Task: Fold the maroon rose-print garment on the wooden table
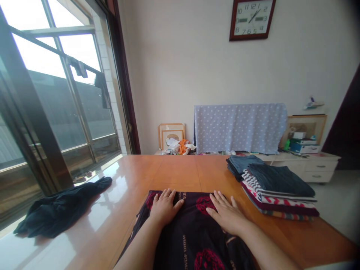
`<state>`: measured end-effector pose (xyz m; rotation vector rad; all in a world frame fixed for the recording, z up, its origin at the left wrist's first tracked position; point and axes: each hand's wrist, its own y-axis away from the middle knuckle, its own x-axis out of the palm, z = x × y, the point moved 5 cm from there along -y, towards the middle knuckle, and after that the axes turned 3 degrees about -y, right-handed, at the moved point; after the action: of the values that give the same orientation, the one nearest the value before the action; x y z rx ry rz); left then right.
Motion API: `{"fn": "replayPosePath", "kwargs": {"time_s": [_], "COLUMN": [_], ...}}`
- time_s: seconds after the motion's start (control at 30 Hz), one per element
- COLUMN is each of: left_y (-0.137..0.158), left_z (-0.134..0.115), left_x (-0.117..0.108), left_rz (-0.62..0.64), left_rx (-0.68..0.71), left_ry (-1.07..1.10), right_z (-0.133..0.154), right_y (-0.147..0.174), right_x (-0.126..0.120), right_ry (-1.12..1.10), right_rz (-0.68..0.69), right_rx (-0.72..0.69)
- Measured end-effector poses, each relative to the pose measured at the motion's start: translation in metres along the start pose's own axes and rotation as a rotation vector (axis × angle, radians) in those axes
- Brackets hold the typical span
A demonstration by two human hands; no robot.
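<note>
A black cloth garment [187, 225] with dark red round motifs and tan lettering lies spread before me, its lower part running out of view. My left hand [165, 206] rests flat on its far left area, fingers apart. On the far right part, my right hand [226, 212] presses down, also with spread fingers. Neither hand grips the fabric. What kind of garment it is, I cannot tell.
The cloth lies on a glossy wooden table [174, 170]. A crumpled dark garment [64, 206] is at the left. Folded clothes [281, 187] are stacked at the right, beside folded jeans [243, 163]. Beyond stands a white cabinet [315, 168]; a window [75, 93] is left.
</note>
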<state>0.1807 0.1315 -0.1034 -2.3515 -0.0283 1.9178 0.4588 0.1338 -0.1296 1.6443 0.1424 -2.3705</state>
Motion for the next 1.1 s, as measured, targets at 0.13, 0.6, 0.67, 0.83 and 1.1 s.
{"fn": "replayPosePath", "kwargs": {"time_s": [0.13, 0.6, 0.67, 0.83, 1.1], "left_y": [0.001, 0.054, 0.079, 0.13, 0.133], "left_z": [0.006, 0.006, -0.009, -0.037, -0.033], "left_x": [-0.002, -0.034, -0.035, -0.029, -0.031], "left_rz": [-0.004, 0.011, 0.054, 0.182, 0.153], "left_rx": [-0.032, -0.016, 0.033, 0.268, 0.278], "left_ry": [-0.005, -0.1, -0.033, 0.026, 0.041], "right_z": [0.001, 0.006, 0.006, 0.007, 0.01], "right_y": [0.002, 0.007, 0.008, 0.009, 0.014], "right_x": [-0.004, -0.005, -0.006, -0.006, -0.009], "right_ry": [0.0, -0.002, -0.011, -0.005, 0.019], "right_rz": [0.002, 0.015, 0.008, 0.026, 0.067], "right_rx": [0.006, 0.011, 0.006, 0.027, 0.058]}}
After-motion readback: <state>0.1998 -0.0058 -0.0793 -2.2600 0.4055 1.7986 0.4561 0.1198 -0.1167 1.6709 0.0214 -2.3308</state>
